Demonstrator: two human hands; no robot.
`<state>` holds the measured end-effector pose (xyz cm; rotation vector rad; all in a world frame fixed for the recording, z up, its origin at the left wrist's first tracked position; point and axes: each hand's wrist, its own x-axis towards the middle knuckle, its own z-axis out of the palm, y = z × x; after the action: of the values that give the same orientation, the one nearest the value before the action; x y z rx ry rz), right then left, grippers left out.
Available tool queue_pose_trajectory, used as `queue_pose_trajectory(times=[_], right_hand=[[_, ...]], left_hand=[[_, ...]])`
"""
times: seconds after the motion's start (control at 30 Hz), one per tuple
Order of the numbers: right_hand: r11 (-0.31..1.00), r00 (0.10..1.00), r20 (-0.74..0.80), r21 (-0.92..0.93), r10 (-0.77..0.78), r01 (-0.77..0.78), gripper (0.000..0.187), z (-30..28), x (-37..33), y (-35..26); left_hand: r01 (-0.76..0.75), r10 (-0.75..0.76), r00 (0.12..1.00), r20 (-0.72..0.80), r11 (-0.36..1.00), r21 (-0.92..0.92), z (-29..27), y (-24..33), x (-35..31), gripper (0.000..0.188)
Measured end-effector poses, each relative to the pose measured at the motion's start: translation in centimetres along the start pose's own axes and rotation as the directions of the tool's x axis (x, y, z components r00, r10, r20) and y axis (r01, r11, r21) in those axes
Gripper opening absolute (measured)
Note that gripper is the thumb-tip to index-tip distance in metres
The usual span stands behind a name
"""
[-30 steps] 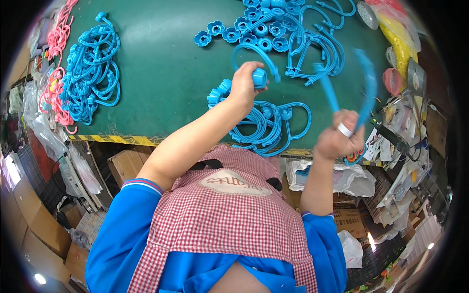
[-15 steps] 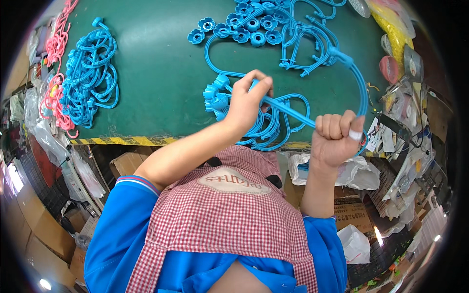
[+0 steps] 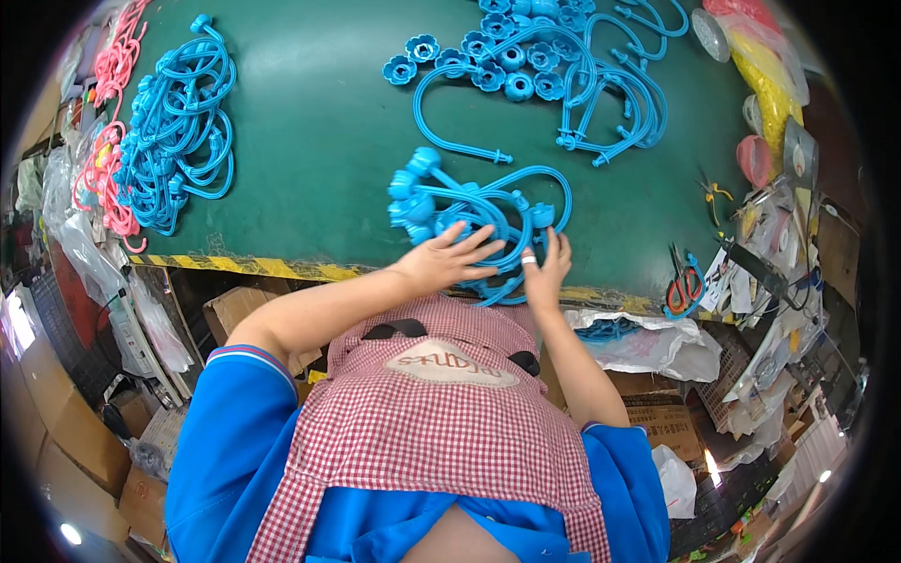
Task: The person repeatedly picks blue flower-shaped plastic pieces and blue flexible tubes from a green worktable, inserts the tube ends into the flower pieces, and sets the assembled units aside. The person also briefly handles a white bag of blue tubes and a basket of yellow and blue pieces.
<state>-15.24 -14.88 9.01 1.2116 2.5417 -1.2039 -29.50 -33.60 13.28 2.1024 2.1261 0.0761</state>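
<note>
A pile of blue bent plastic tubes with flower-shaped ends (image 3: 469, 211) lies near the front edge of the green table (image 3: 319, 141). My left hand (image 3: 446, 258) rests flat on the pile's near side with fingers spread. My right hand (image 3: 544, 272), a white ring on one finger, lies beside it with fingers pressing the tubes at the table's edge. Neither hand grips anything. A single blue tube (image 3: 450, 141) lies just beyond the pile.
Loose blue flower caps (image 3: 497, 66) and more hooked blue tubes (image 3: 619, 94) lie at the back. A big bundle of blue tubes (image 3: 178, 122) and pink ones (image 3: 108, 141) sits at the left. Scissors (image 3: 685, 286), bags and yellow parts (image 3: 765, 84) crowd the right side.
My right hand held a blue tube up in its fist; the tube now lies on the pile. Both hands have come down flat onto the pile near the table's edge.
</note>
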Motion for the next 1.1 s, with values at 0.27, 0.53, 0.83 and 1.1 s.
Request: queue_pose_trajectory(times=[0.27,0.53,0.83,1.1], right_hand=[[0.961,0.869,0.41,0.118,-0.275,0.249,0.073,11.0,-4.1,-11.0],[0.633,0.679,0.148,-0.264,-0.719,0.728,0.043,9.7,10.7,-18.0],[0.711,0.718,0.362,-0.182,-0.594,0.679,0.048,7.7,14.5,-15.3],[0.725,0.719,0.37,-0.153,-0.588,0.672,0.038,5.2,13.2,-12.4]], left_hand=[[-0.324,0.286,0.945,0.158,0.881,0.344,0.3,-14.5,-16.1,0.065],[0.444,-0.552,0.803,0.224,0.805,0.393,-7.9,-23.4,-23.2,0.043],[0.781,-0.778,0.624,-0.076,0.624,0.027,2.9,-17.2,-18.3,0.074],[0.816,-0.819,0.57,-0.059,0.557,0.151,-0.1,-33.7,-19.0,0.071]])
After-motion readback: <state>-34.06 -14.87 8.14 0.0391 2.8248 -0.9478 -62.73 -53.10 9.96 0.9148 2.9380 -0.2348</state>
